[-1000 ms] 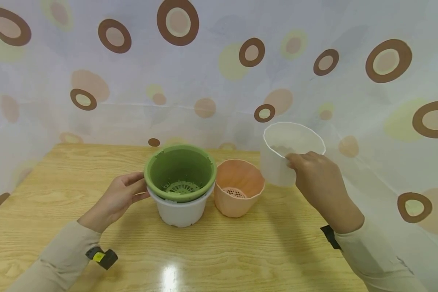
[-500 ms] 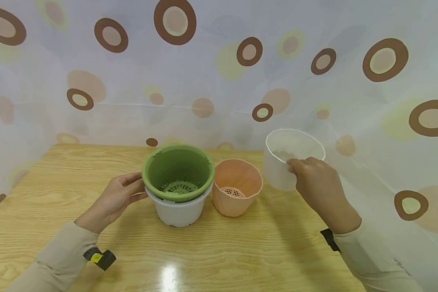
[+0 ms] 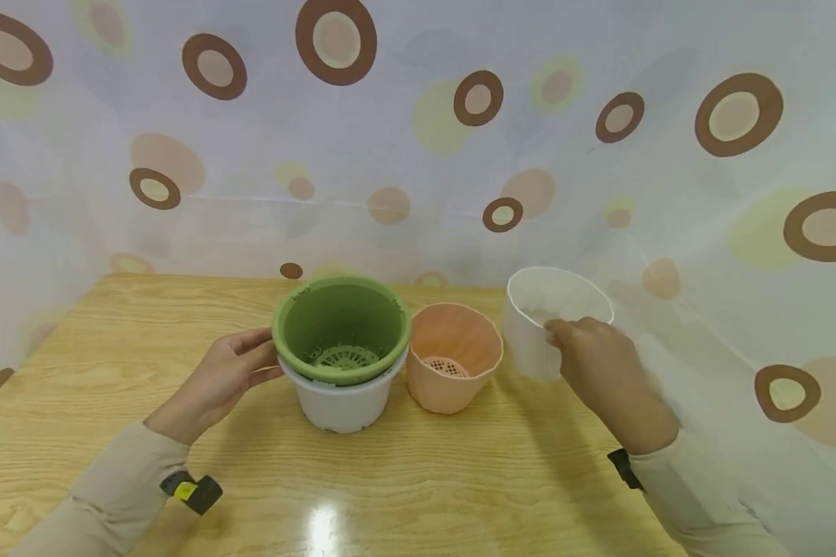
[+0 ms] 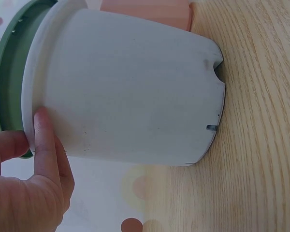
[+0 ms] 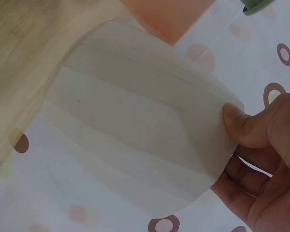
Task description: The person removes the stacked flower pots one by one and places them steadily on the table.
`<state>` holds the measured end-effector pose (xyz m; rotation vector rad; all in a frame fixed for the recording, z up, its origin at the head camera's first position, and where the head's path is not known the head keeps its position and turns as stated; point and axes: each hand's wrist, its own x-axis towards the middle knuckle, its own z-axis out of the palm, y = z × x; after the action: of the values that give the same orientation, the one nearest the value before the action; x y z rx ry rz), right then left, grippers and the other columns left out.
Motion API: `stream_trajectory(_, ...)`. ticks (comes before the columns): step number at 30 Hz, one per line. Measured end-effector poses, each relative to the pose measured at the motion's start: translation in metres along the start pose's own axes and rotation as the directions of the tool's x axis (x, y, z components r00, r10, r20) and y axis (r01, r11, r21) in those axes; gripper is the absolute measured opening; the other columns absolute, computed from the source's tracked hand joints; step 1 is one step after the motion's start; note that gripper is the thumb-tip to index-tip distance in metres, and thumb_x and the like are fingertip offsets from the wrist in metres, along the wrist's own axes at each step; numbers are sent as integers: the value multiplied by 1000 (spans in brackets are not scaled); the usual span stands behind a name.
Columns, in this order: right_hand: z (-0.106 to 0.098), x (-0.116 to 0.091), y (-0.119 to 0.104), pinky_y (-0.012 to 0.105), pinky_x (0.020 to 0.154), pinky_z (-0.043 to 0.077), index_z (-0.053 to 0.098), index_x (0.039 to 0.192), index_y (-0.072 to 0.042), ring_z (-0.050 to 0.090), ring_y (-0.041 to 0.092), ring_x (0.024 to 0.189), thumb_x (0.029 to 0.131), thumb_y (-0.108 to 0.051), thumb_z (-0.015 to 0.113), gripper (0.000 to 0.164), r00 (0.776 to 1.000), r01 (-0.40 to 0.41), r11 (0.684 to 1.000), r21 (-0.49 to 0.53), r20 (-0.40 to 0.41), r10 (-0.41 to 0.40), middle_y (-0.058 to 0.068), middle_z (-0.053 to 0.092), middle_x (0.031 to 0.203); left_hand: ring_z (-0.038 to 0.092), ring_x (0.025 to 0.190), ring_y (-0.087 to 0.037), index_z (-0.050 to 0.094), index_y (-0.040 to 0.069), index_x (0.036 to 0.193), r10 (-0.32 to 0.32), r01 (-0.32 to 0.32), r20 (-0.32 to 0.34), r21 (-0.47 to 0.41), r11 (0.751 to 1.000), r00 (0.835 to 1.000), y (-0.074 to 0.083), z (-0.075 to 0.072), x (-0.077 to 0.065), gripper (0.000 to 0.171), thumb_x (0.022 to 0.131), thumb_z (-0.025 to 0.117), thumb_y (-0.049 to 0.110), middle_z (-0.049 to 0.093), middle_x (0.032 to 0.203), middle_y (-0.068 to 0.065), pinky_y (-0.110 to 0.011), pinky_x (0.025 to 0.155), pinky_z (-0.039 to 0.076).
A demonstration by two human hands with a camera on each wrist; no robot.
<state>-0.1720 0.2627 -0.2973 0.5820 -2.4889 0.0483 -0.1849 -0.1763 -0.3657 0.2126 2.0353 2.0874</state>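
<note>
A green plant pot [image 3: 343, 329] sits nested in a smooth white pot [image 4: 121, 87] on the table. At their left side, my left hand [image 3: 226, 371] touches the rims with extended fingers; in the left wrist view one fingertip rests on the white wall just under its rim. My right hand [image 3: 599, 371] pinches the rim of another white pot [image 5: 140, 116], wavy-rimmed with fluted sides. The thumb lies on its outer wall, with the other fingers partly hidden behind the rim. This pot hangs slightly tilted close over the table, right of the peach pot [image 3: 453, 391].
The peach pot stands upright beside the nested pair, its grid-like bottom showing. Behind the wooden table [image 3: 362, 495] hangs a pale cloth with ring patterns [image 3: 390, 139], which also runs along the right side.
My right hand has lowered the fluted white pot toward the table, beside the peach pot. My left hand and the nested pots stay in place.
</note>
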Motion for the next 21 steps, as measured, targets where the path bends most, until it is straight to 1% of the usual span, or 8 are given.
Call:
stream_trajectory(4,8,-4,1,48,49,52,71,94,0,60,33,58,77,2,73,17,1000,6,1000,-10,16,-6,16,66,68,63,100,-5,33,-11,142,-2,2,-1,-6,1000,1000,0,0,0,59,99,55,23,60,121,0,-25,92,54)
stream_trajectory(8,18,-10,2,45,47,52,71,93,-1,60,31,58,77,1,74,17,1000,-5,1000,-15,24,5,14,66,68,63,100,-5,33,-11,142,-5,5,2,-10,1000,1000,-1,0,1,59,99,55,23,60,121,0,-25,92,54)
stream_trajectory(13,28,-17,2,41,44,51,70,92,-1,61,29,58,77,1,74,16,1000,1,1000,-12,18,-1,13,66,68,63,99,-5,33,-12,142,-1,1,5,-11,1000,1000,-2,-1,1,59,99,54,23,61,119,1,-25,91,54)
stream_trajectory(21,35,-23,3,40,41,50,70,92,0,59,29,56,78,2,73,14,998,-11,1000,-11,54,12,14,65,67,63,99,-5,34,-11,142,4,-4,3,-7,1000,1000,-2,-1,1,58,99,55,23,61,119,1,-25,91,54)
